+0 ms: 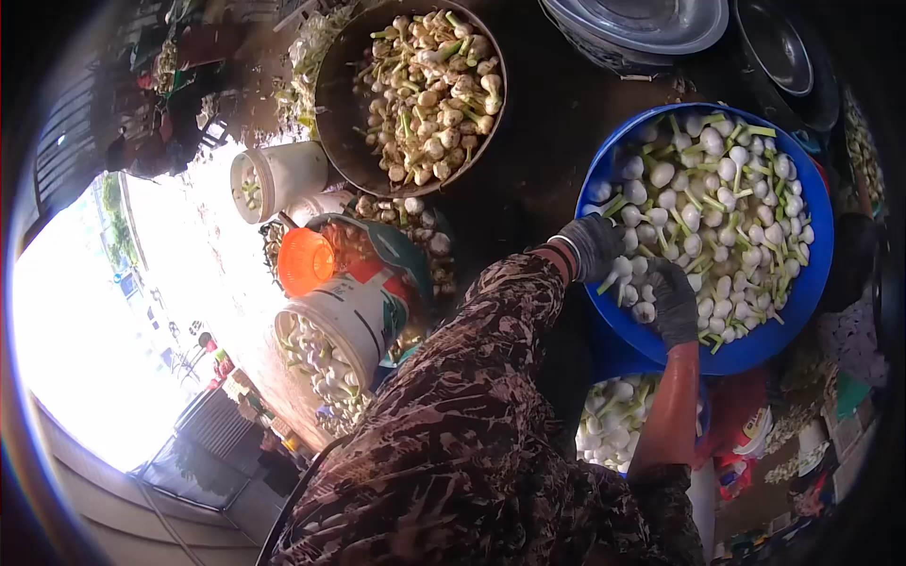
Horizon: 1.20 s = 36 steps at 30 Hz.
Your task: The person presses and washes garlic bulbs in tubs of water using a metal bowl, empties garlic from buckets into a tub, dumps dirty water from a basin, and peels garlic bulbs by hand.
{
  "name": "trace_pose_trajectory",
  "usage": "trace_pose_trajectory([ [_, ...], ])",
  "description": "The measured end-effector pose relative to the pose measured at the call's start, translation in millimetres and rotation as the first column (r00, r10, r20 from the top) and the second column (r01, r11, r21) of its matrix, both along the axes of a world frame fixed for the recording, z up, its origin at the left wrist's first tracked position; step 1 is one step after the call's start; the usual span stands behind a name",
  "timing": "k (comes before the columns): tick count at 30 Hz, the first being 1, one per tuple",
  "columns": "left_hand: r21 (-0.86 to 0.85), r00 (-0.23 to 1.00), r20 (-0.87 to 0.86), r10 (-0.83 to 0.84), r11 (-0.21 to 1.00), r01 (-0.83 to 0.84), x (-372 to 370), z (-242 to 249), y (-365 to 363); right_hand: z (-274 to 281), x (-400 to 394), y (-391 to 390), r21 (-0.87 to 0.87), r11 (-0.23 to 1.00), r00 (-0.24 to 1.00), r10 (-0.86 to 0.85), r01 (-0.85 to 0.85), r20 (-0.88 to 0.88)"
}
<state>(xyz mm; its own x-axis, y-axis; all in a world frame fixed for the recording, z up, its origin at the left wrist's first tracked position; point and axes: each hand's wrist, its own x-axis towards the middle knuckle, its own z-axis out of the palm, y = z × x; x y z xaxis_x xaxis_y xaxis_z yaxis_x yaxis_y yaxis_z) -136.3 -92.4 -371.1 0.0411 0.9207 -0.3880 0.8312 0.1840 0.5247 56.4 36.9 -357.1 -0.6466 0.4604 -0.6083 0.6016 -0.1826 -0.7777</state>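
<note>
A wide blue tub (819,255) at right is filled with white garlic bulbs (722,198) with trimmed green stems, lying in what looks like water. My left hand (593,247), in a grey glove with a striped cuff, reaches over the tub's near-left rim. Its fingers are curled around garlic bulbs, though the fingertips are partly hidden. Close beside it, my right hand (673,304) in a dark grey glove bends its fingers over garlic at the tub's near edge. One bulb (645,312) shows against those fingers.
A large round pan (326,127) of unwashed, brownish garlic stands at the top. White buckets (326,325) holding garlic lie tipped at left, near an orange basket (307,262). Metal basins (651,24) sit at the top right. More white garlic (613,420) lies below the tub.
</note>
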Motion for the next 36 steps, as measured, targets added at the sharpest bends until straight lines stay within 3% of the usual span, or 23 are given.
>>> trace_pose_trajectory([
  [1, 0.003, 0.999, 0.022, 0.024, 1.000, -0.024, -2.7, 3.2, -0.6, -0.8, 0.7, -12.3, 0.435, 0.862, 0.963, 0.262, -0.261, 0.060],
  [2, -0.057, 1.000, 0.022, 0.018, 0.998, -0.017, -4.6, 9.3, 2.1, 1.9, 2.9, -18.8, 0.279, 0.952, 0.992, 0.128, -0.126, 0.012],
  [3, -0.111, 1.000, 0.018, 0.003, 0.994, -0.001, -7.3, 11.6, 4.0, 24.1, -11.7, -25.8, 0.046, 0.997, 0.993, -0.072, 0.068, 0.094],
  [5, 0.003, 0.979, 0.122, 0.166, 0.986, -0.168, -3.1, 2.7, -1.1, 21.9, -10.9, -33.7, 0.094, 0.993, 0.978, -0.086, 0.069, 0.192],
  [7, 0.195, 0.939, 0.205, 0.276, 0.929, -0.316, -9.8, 17.2, -2.4, 17.7, -10.9, -36.2, 0.133, 0.991, 0.986, -0.013, -0.009, 0.164],
  [9, 0.060, 0.917, 0.255, 0.307, 0.942, -0.332, -25.7, 39.5, -4.0, 11.1, -15.0, -38.3, 0.148, 0.984, 0.981, 0.072, -0.099, 0.180],
  [11, -0.176, 0.702, 0.321, 0.635, 0.769, -0.615, -39.5, 61.3, -22.4, 15.5, -28.8, -42.6, 0.125, 0.977, 0.972, 0.147, -0.172, 0.184],
  [14, -0.063, 0.548, 0.350, 0.760, 0.603, -0.795, -48.8, 69.3, -51.5, 31.1, -63.0, -57.7, 0.109, 0.964, 0.956, 0.219, -0.243, 0.198],
  [16, -0.434, 0.190, 0.388, 0.902, 0.361, -0.826, -74.1, 90.5, -75.3, 40.8, -91.9, -71.5, 0.048, 0.963, 0.942, 0.248, -0.265, 0.225],
  [17, -0.436, 0.168, 0.379, 0.910, 0.335, -0.835, -78.6, 93.2, -88.3, 48.7, -104.2, -78.3, 0.230, 0.867, 0.893, 0.401, -0.443, 0.206],
  [19, -0.358, 0.105, 0.248, 0.963, 0.192, -0.914, -82.7, 91.9, -106.9, 62.7, -133.2, -96.6, 0.098, 0.904, 0.901, 0.397, -0.417, 0.172],
  [21, -0.416, -0.022, 0.348, 0.937, 0.134, -0.899, -91.9, 107.4, -135.5, 69.9, -157.0, -112.9, 0.035, 0.882, 0.870, 0.457, -0.471, 0.183],
  [23, -0.196, 0.094, 0.367, 0.926, 0.176, -0.965, -83.7, 112.6, -167.6, 69.0, -185.7, -133.8, -0.021, 0.828, 0.815, 0.555, -0.560, 0.165],
  [25, 0.092, 0.219, 0.196, 0.956, 0.205, -0.974, -89.3, 158.4, -211.8, 84.7, -208.2, -170.6, -0.130, 0.795, 0.792, 0.604, -0.592, 0.088],
  [26, 0.187, 0.162, 0.171, 0.972, 0.130, -0.974, -87.1, 177.1, -237.1, 61.4, -207.0, -183.1, -0.032, 0.706, 0.706, 0.703, -0.707, -0.087],
  [27, 0.280, 0.105, 0.143, 0.984, 0.061, -0.958, -83.8, 197.3, -266.7, 77.2, -217.2, -209.5, -0.059, 0.673, 0.673, 0.724, -0.737, -0.154],
  [29, 0.394, -0.147, 0.103, 0.984, -0.176, -0.902, -68.8, 235.4, -330.5, 115.2, -231.7, -253.3, -0.080, 0.514, 0.519, 0.834, -0.854, -0.187],
  [30, 0.404, -0.343, 0.186, 0.921, -0.389, -0.828, -58.6, 246.4, -365.0, 128.5, -233.4, -275.2, -0.081, 0.435, 0.442, 0.876, -0.897, -0.192],
  [31, 0.570, -0.377, -0.001, 0.926, -0.309, -0.761, -48.0, 251.1, -411.8, 131.8, -228.7, -295.3, -0.121, 0.379, 0.398, 0.884, -0.917, -0.247],
  [32, 0.445, -0.598, 0.217, 0.772, -0.623, -0.643, -37.4, 251.8, -450.3, 133.9, -223.0, -315.2, -0.164, 0.351, 0.384, 0.881, -0.922, -0.276],
  [33, 0.496, -0.669, 0.092, 0.738, -0.616, -0.611, -23.4, 251.4, -493.2, 137.7, -219.1, -331.9, -0.166, 0.296, 0.332, 0.905, -0.941, -0.267],
  [35, 0.379, -0.862, 0.096, 0.498, -0.819, -0.431, 5.6, 231.8, -578.1, 142.4, -212.3, -359.7, -0.202, 0.248, 0.289, 0.933, -0.947, -0.213],
  [36, 0.288, -0.889, 0.100, 0.446, -0.868, -0.404, 34.5, 197.7, -637.8, 145.6, -209.6, -369.6, -0.189, 0.244, 0.280, 0.940, -0.951, -0.197],
])
